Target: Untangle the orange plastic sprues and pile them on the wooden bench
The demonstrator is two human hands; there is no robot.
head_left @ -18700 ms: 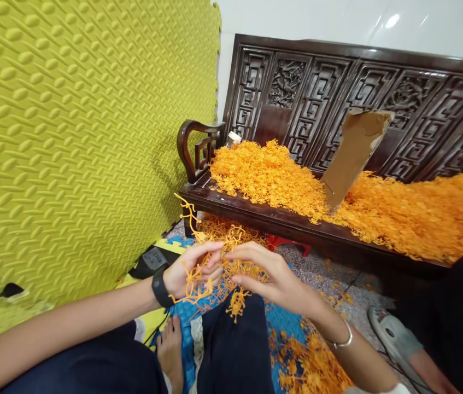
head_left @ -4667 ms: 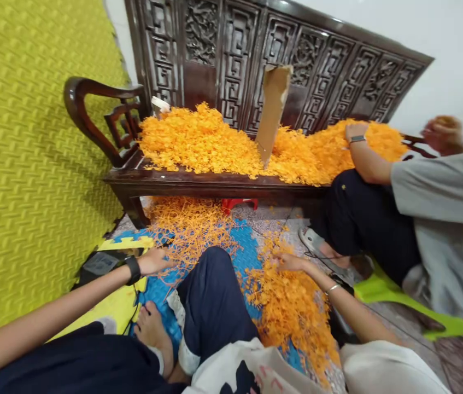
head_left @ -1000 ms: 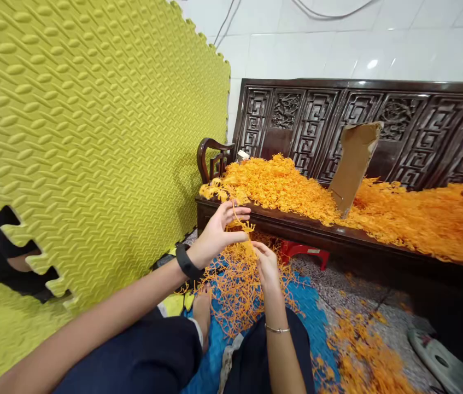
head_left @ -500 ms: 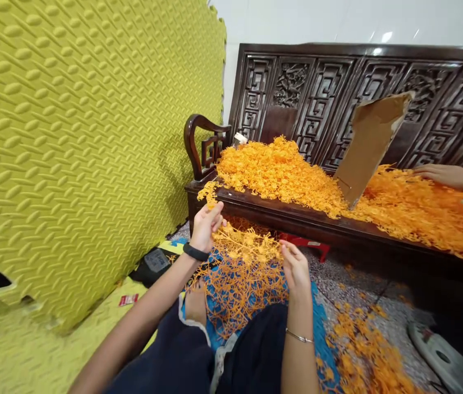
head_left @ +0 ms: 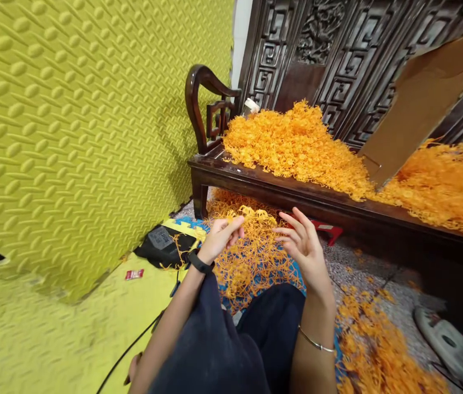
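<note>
Your left hand [head_left: 220,239] pinches a bright orange sprig [head_left: 258,214], its outline hard to make out against the tangled stems [head_left: 256,265] below; your right hand [head_left: 308,256] spreads its fingers just beside it. On the counter [head_left: 266,181], tilted cardboard [head_left: 423,104] hides part of the orange heap [head_left: 292,143], which the right edge cuts off.

Left hand [head_left: 225,239] held just below frame centre, thumb and fingers pinched together; right hand [head_left: 305,249] raised right of centre, fingers spread.
</note>
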